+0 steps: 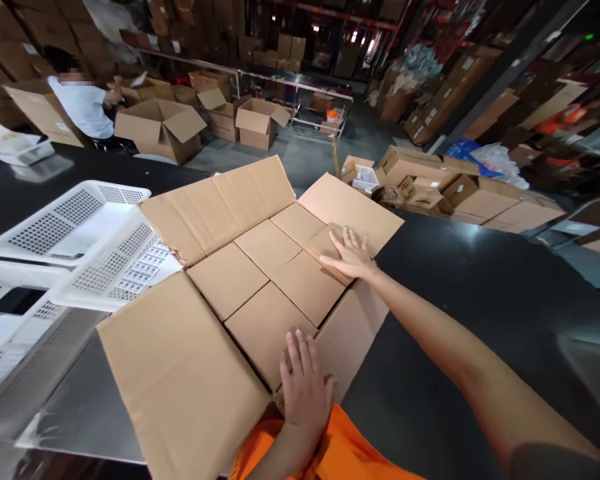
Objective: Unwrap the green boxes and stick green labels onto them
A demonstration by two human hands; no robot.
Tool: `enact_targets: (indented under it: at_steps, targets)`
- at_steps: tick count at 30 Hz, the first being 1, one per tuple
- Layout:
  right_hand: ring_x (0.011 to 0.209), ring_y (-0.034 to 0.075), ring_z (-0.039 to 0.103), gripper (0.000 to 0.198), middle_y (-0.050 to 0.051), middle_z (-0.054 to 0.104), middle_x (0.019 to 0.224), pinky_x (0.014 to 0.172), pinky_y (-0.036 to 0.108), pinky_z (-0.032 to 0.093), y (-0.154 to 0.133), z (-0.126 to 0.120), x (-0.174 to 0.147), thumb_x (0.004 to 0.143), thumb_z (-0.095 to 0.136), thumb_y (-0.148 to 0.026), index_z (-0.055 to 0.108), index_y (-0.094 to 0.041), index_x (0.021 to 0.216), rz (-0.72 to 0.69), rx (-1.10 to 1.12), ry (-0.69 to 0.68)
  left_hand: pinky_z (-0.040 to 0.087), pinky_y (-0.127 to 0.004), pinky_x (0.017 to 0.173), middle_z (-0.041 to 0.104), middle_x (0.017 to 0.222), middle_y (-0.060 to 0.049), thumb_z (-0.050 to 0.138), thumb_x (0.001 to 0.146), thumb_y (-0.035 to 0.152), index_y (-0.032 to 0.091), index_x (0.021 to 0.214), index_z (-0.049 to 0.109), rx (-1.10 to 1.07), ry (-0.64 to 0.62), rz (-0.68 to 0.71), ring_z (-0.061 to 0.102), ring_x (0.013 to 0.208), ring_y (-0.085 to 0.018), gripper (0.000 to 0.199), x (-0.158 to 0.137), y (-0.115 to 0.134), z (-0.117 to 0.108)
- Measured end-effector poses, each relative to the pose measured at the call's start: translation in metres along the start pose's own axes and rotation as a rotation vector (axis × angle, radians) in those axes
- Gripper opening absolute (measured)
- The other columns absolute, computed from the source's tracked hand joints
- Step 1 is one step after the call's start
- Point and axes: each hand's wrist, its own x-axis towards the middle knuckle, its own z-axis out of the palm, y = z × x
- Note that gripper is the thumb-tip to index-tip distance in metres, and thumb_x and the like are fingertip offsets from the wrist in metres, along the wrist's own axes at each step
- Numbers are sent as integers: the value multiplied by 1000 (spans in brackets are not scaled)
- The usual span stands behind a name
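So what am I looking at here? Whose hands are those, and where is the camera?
The camera sits on a person's head and looks down, so you see that person's own two arms. The left hand and the right hand press flat on a big cardboard box whose flaps are spread open. Neither hand holds anything. The box lies on a dark table. Beside it are white plastic baskets. Far off, another person works among more boxes.

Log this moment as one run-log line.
left hand: flat on box near flap | right hand: flat on far flap | baskets beside box
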Motion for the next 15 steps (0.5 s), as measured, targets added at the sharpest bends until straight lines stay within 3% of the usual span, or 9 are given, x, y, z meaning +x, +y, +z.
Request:
enact_targets:
  at_steps: [5, 8, 10, 12, 15]
  targets:
    - [155, 34, -8, 89, 17, 1, 169, 119, 65, -6, 3, 35, -1, 94, 28, -77, 16, -22, 163, -2, 17, 29, 36, -56, 117, 29, 164, -18, 66, 81, 66, 12, 153, 41, -9, -53, 7, 23, 153, -41, 93, 3, -2, -5]
    - [155, 36, -1, 90, 14, 11, 169, 121, 63, -4, 4, 34, 2, 89, 42, -78, 27, -25, 160, -27, 80, 41, 37, -57, 116, 28, 163, -20, 63, 83, 67, 10, 154, 39, 5, -79, 17, 26, 152, -41, 94, 7, -5, -13]
    - [154, 37, 9, 87, 13, 19, 167, 122, 61, 5, 11, 28, 4, 88, 45, -77, 34, -26, 157, -18, 123, 74, 38, -56, 116, 29, 163, -21, 62, 82, 69, 10, 154, 39, 10, -98, 17, 28, 151, -41, 96, 9, -6, -19]
    - [151, 40, 19, 82, 19, 25, 164, 120, 62, 16, 26, 22, 5, 94, 36, -72, 36, -18, 155, 105, 225, 211, 38, -56, 116, 30, 163, -20, 63, 81, 70, 11, 153, 40, 8, -105, 11, 29, 150, -41, 97, 10, -7, -22]
    - [144, 40, 35, 78, 29, 40, 152, 116, 59, 29, 60, 20, 4, 98, 31, -64, 38, -6, 151, 448, 628, 489, 37, -56, 117, 29, 163, -20, 64, 80, 70, 10, 154, 39, 2, -97, 24, 28, 151, -42, 98, 12, -6, -23]
